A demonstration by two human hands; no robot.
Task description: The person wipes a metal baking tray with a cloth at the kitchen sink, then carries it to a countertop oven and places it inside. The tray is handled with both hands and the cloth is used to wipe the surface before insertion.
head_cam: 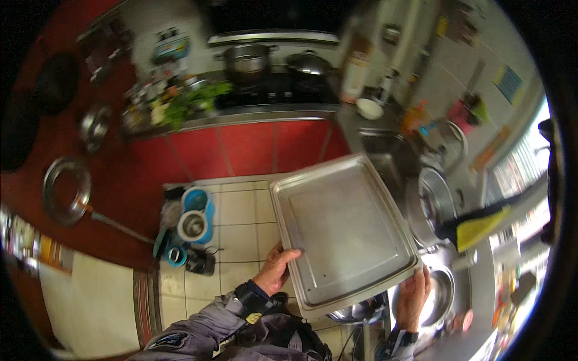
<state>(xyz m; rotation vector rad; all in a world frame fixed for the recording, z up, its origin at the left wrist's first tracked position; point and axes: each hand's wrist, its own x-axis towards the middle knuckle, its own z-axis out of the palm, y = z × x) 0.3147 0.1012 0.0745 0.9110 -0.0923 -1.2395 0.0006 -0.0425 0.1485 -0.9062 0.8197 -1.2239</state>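
A rectangular stainless-steel tray (345, 225) with a raised rim is held up in front of me, tilted in the view. Its inside shows a few small dark specks. My left hand (276, 270) grips the tray's left edge, thumb over the rim and fingers beneath. At the lower right corner, my right hand (413, 293) holds the rim, and part of its grip is hidden by the tray. Under the tray's near edge, a shiny dark rounded metal vessel (359, 311) shows partly.
A sink (384, 140) and large metal pots (435, 203) line the right counter, with a round basin (438, 295) nearer me. Ahead, a stockpot (247, 58) and a lidded wok (309, 63) stand on the stove. Leafy greens (194, 104) lie left of it. A blue mop bucket (197, 219) stands on the tiled floor.
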